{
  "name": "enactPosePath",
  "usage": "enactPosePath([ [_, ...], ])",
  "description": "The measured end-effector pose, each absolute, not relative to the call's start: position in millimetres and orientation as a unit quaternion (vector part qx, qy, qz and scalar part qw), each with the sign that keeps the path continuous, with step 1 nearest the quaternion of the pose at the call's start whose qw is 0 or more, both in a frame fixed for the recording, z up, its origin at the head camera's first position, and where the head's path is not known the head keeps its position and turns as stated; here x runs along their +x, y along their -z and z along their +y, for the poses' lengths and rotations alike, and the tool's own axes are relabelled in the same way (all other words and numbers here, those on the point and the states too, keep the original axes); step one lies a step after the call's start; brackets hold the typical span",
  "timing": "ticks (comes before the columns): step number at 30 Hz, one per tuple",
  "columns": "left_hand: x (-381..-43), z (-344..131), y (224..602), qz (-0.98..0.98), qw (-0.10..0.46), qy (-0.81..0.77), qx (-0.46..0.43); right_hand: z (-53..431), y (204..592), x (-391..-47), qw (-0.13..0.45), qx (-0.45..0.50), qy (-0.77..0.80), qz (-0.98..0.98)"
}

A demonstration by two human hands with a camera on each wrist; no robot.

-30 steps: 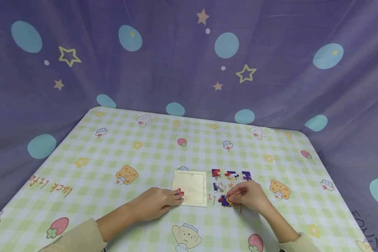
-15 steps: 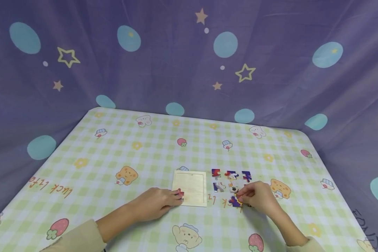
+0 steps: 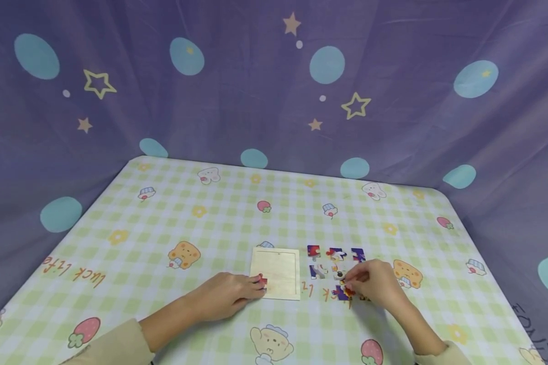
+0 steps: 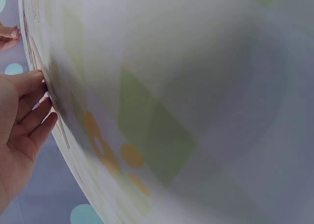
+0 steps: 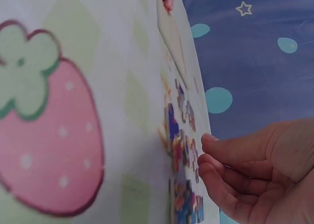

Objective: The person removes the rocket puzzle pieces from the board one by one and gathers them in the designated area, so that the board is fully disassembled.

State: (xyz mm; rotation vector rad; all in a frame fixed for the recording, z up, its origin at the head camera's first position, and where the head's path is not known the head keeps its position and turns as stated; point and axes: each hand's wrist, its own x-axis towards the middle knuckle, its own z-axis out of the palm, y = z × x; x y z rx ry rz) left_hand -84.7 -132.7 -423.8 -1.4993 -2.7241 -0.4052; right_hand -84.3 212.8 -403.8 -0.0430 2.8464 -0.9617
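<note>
My left hand (image 3: 228,294) rests at the near-left corner of a light wooden puzzle tray (image 3: 278,263), pinching a red puzzle piece (image 3: 262,281) over that corner. In the left wrist view, thumb and fingers meet at the tray's edge. My right hand (image 3: 372,281) hovers over the near row of loose pieces, fingertips close above a purple-and-yellow puzzle piece (image 3: 341,292). The right wrist view shows that hand's thumb and bent forefinger near each other, with nothing visible between them. Its fingers hide some pieces on the right in the head view.
Beyond the right hand lie more puzzle pieces: a red one (image 3: 313,251), a red-and-white one (image 3: 336,253), a purple one (image 3: 358,254) and a grey-white one (image 3: 318,271). A checked tablecloth (image 3: 187,213) covers the table; a purple curtain (image 3: 255,101) hangs behind.
My right hand has slid the purple-and-yellow puzzle piece rightward, beneath the middle column, and its fingers have since risen slightly off it. The left hand has stayed on the tray corner.
</note>
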Motion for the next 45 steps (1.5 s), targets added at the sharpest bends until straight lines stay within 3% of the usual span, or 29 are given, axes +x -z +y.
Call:
enactPosePath([
  [15,-87.9,-122.6,417.0,-0.886,-0.055,0.234,-0.396,161.3,404.0,-98.3,0.053,-0.124,0.349,0.927],
  [23,-96.3,-125.3,420.7,-0.878,-0.097,0.334,-0.329,127.6,408.1,-101.8,0.074,-0.167,0.364,0.913],
  [36,-104.7,-128.7,419.5,-0.908,-0.083,0.236,-0.335,94.8,414.4,-104.8,0.122,-0.209,0.369,0.897],
  [45,-109.4,-132.2,422.5,-0.913,-0.092,0.216,-0.333,81.6,419.4,-106.4,0.119,-0.239,0.36,0.894],
])
